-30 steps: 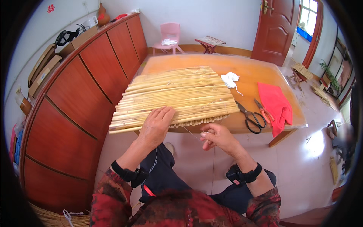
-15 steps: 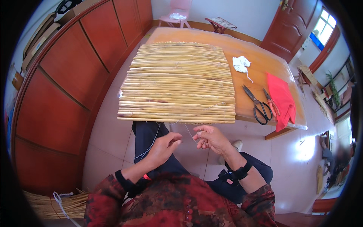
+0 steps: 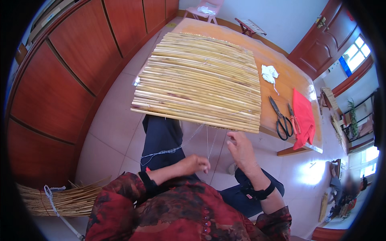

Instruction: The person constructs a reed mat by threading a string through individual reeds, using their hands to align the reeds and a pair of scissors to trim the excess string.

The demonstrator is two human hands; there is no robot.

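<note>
Stalk mat: a mat of pale yellow stalks (image 3: 201, 78) lies in the upper middle of the frame, its near edge sloping down to the right and jutting past the table's edge.
Left hand: the person's left hand (image 3: 196, 164) is below the mat in the lower middle, fingers curled in and closed at the tips on a thin thread (image 3: 207, 140).
Right hand: the right hand (image 3: 242, 149) is up near the mat's lower right edge, fingers bent; whether it grips anything cannot be told.
Between the hands: they are apart, the right one higher in the frame.
Thread: it runs down from the mat's near edge to the left fingertips.
Cord: a bluish-white cord (image 3: 171, 151) crosses the dark trouser leg left of centre.
Table: the orange-brown table (image 3: 290, 78) bears black-handled scissors (image 3: 283, 127), red-handled pliers (image 3: 296, 126) and a red cloth (image 3: 304, 118) at right, with a crumpled white cloth (image 3: 269, 73) above them.
Straw bundle: a bundle of stalks (image 3: 76, 201) lies at lower left.
Cabinet: a reddish-brown cabinet (image 3: 56, 88) fills the upper left.
</note>
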